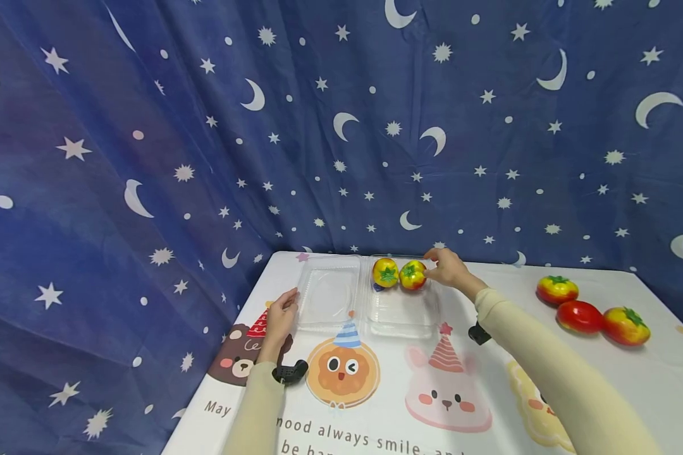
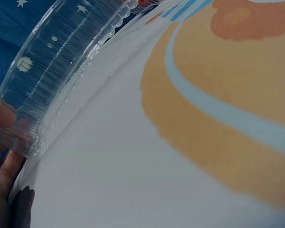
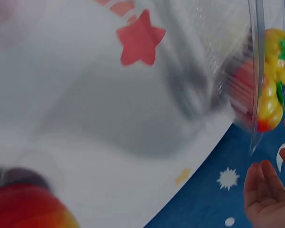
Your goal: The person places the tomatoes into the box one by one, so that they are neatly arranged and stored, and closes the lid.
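A clear plastic clamshell box (image 1: 401,316) lies unfolded on the table, its other half (image 1: 327,294) to the left. Two yellow-red, tomato-like fruits with green leafy tops, one left (image 1: 384,273) and one right (image 1: 412,275), sit side by side at the back of the right half. My right hand (image 1: 447,268) is beside the right fruit; in the right wrist view its fingers (image 3: 262,187) are spread and apart from the fruit. My left hand (image 1: 281,316) touches the left half's outer edge. Through the plastic wall (image 2: 61,61), some left fingers (image 2: 4,113) show.
Three more fruits stand to the right: a yellow-red one (image 1: 557,289), a plain red one (image 1: 579,317) and a leafy-topped one (image 1: 626,326). A white tablecloth (image 1: 506,297) with cartoon prints covers the table. A blue star-patterned curtain (image 1: 319,158) hangs behind and left.
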{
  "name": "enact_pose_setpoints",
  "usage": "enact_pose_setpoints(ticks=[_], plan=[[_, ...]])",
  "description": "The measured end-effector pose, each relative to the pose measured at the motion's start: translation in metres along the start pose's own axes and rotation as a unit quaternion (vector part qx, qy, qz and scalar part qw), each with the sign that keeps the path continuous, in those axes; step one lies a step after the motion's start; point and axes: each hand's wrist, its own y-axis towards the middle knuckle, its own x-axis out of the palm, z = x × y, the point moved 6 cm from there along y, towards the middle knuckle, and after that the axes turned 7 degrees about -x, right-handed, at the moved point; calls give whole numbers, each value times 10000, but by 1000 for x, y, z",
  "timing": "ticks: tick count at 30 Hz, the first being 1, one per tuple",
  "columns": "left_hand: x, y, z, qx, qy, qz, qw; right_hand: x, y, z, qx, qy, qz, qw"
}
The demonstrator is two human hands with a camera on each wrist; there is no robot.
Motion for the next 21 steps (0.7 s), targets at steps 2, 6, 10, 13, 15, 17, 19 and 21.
enact_pose_setpoints(ticks=[2,6,10,13,15,17,19,21], plan=[[0,0,1,-1,-4,-3,10000,-5,-3,5,3,-17,13,10000],[1,0,0,-25,20,-31,10000,-17,-11,19,80,-103,26,9999],[2,-1,-1,-61,13,-60,10000,-34,-27,38,241,-282,105,9993],[2,0,-2,-106,42,-68,9999,-48,-41,55,424,-323,119,9985],[2,0,-2,-110,64,-69,9999,-56,-51,68,588,-329,111,9977],[2,0,-2,-88,73,-64,9999,-64,-62,81,831,-264,94,9961],[1,0,-2,-42,32,-72,10000,-72,-73,95,1051,-219,103,9942],[1,0,-1,-19,29,-85,10000,-81,-84,107,1235,-238,140,9920]])
